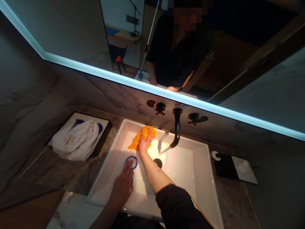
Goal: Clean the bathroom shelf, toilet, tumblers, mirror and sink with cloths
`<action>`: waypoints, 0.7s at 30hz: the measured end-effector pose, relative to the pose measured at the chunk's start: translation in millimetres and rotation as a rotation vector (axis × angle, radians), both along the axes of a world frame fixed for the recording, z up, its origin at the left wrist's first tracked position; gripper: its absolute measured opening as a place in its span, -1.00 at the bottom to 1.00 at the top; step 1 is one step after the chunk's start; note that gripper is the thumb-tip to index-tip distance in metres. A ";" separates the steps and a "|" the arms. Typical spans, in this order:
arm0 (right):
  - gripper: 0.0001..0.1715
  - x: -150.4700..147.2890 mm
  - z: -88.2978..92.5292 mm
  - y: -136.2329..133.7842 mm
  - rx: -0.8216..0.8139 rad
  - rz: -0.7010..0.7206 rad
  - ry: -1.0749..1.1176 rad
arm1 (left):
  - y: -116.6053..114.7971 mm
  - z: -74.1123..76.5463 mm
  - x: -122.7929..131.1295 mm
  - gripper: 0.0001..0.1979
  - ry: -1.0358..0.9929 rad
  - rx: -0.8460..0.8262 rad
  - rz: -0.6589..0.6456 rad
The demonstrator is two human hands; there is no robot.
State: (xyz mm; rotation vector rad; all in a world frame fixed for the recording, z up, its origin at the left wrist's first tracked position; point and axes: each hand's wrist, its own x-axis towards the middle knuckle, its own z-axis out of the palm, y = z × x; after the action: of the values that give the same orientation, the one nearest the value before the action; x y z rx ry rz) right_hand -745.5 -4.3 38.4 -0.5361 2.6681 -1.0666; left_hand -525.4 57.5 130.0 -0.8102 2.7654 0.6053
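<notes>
My right hand (144, 144) grips an orange cloth (143, 136) and presses it against the back wall of the white rectangular sink (190, 165). My left hand (122, 186) lies flat inside the basin near its left wall, fingers stretched out. Its fingertips rest at a blue ring (131, 162) on the sink floor. The round drain (157, 163) sits just right of my right forearm.
A black wall-mounted spout (176, 127) hangs over the basin between two black cross handles (160, 108) (193, 118). A crumpled white towel (76, 140) lies on a tray at the left. A dark and white tray (234, 167) sits at the right. Above is a lit mirror.
</notes>
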 end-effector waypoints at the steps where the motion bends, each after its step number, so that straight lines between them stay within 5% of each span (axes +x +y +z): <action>1: -0.19 9.1 5.6 -13.0 -0.028 0.007 -0.053 | 0.0 0.2 -0.4 -0.47 -0.004 0.009 0.001; 5: -0.23 31.5 23.4 -50.0 -0.035 0.161 -0.134 | 0.8 1.3 -1.2 -0.46 -0.019 0.042 0.028; 10: -0.19 36.3 33.7 -63.8 -0.099 0.374 -0.161 | -1.5 8.5 -2.3 -0.49 0.009 0.121 0.041; 14: -0.15 39.1 39.0 -50.1 -0.114 0.536 -0.214 | -0.7 9.4 -3.5 -0.48 -0.019 0.128 0.031; 21: -0.30 60.9 37.9 -1.6 -0.256 0.905 -0.334 | 22.5 -14.9 1.2 -0.39 0.145 0.068 0.102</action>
State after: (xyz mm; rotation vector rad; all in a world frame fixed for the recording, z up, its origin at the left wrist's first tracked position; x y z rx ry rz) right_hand -684.5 -5.9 76.3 -1.3021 1.6771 -1.0532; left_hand -524.2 80.0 115.1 -0.9312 2.8274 0.8030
